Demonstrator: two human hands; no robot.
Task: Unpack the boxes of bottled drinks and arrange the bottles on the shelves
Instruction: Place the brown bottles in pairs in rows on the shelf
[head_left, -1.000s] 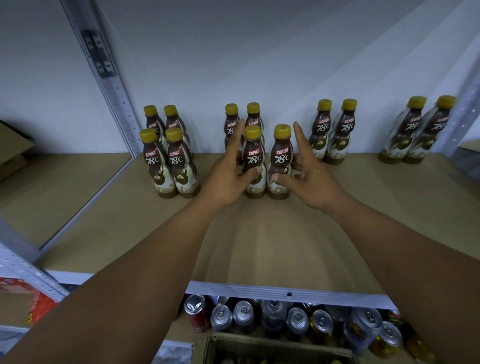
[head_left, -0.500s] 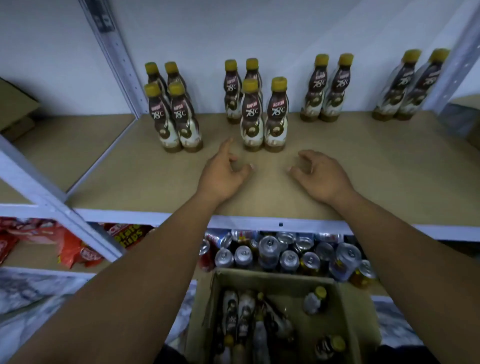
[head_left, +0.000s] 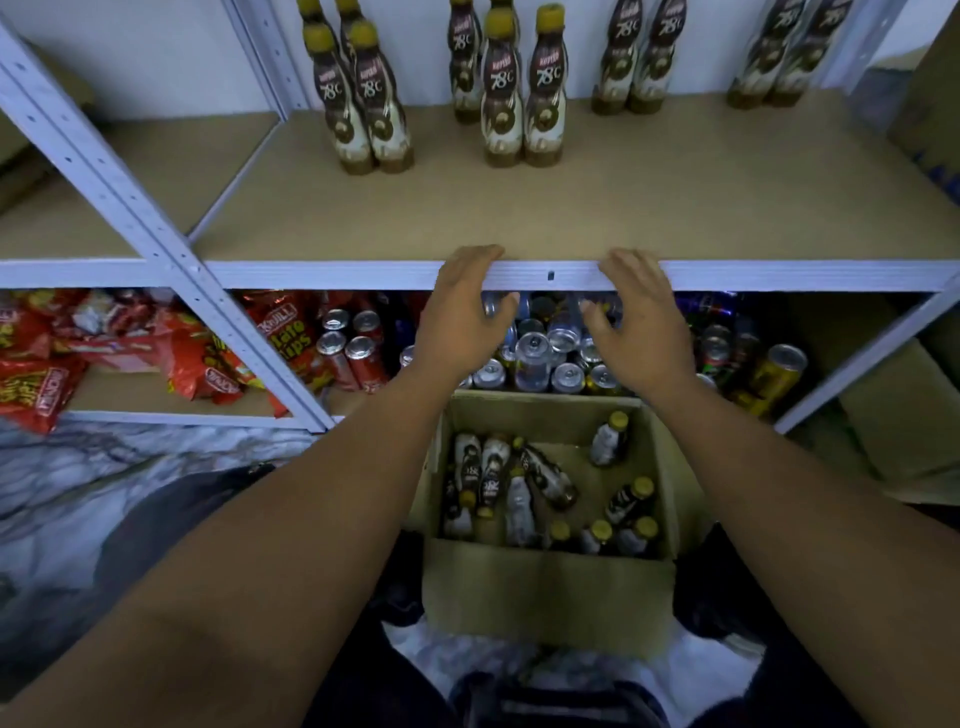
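Change: I drew left grip (head_left: 464, 318) and right grip (head_left: 640, 323) back from the shelved bottles (head_left: 501, 98).
Grips: both wide, empty.
Next: box (head_left: 545, 587) just below them.

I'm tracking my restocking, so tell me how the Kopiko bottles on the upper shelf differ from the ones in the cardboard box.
The shelf bottles stand upright in neat pairs on the shelf; the box bottles are jumbled, several lying on their sides. The shelf bottles sit in spaced groups, while the box bottles crowd together inside the cardboard box. Both have yellow caps and brown-and-cream labels.
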